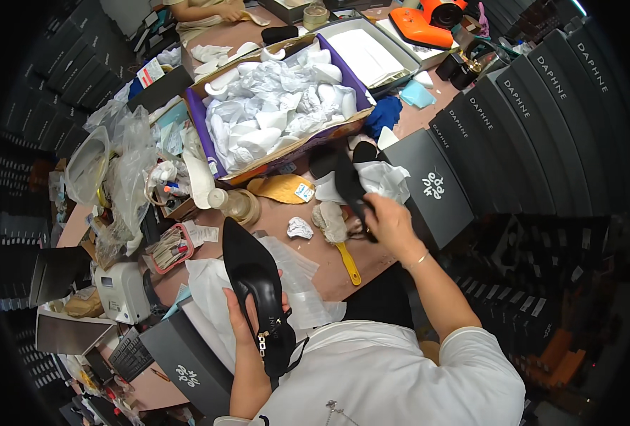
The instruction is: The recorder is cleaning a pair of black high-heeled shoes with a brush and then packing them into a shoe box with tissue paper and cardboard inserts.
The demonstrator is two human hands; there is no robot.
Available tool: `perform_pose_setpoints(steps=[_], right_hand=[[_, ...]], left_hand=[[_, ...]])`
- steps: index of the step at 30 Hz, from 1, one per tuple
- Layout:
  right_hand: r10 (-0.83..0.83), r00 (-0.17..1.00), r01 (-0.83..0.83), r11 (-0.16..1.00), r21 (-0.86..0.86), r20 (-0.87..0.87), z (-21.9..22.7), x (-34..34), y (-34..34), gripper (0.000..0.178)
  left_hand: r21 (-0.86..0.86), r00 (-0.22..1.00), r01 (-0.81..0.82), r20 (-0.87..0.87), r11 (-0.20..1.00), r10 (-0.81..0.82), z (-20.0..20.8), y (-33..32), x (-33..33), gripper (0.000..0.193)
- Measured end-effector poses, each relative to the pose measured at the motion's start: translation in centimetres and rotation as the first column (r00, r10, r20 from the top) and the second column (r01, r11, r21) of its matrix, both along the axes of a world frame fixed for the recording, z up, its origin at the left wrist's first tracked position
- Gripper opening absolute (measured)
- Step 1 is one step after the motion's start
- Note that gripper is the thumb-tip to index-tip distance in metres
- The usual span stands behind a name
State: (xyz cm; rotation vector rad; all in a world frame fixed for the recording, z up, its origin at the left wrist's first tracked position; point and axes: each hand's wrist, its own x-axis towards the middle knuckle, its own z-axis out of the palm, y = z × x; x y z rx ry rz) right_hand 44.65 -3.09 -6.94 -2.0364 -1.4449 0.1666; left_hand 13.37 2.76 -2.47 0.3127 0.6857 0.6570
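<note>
My left hand [238,319] is closed around a black pointed-toe shoe [251,264], its dark insole facing up and a strap with a gold-coloured buckle at the heel end. Out to the right, my right hand [394,228] grips a second black shoe [347,182] by one end; it is slightly blurred. White tissue paper [389,179] lies beneath and beside that shoe. Below it rests a brush with a fluffy head and yellow handle [348,265]. A crumpled paper ball [300,228] sits between the two shoes. More white tissue [208,298] spreads beside my left hand.
A purple-edged carton [200,131] full of crumpled white paper stands ahead. Dark shoe boxes [528,121] are stacked at right; an open grey box [187,366] is at lower left. A round jar [240,206], a label printer [122,292] and another person's hand [230,12] are visible.
</note>
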Motion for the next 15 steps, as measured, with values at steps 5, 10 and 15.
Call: perform_pose_setpoints(steps=[5, 10, 15], right_hand=[[0.220, 0.915, -0.231, 0.973, 0.008, -0.339, -0.5, -8.2, -0.9, 0.021], [0.202, 0.979, -0.200, 0.977, -0.070, 0.023, -1.4, -3.4, 2.5, 0.051], [0.261, 0.884, -0.052, 0.880, -0.472, 0.389, -7.3, 6.8, 3.8, 0.031]], left_hand=[[-0.015, 0.998, 0.065, 0.026, 0.998, -0.064, -1.4, 0.6, 0.7, 0.091], [-0.028, 1.000, 0.028, 0.008, 0.999, -0.028, -1.0, 0.2, 1.7, 0.092], [-0.059, 0.996, 0.081, -0.038, 0.995, -0.083, -1.4, 0.0, 2.9, 0.098]])
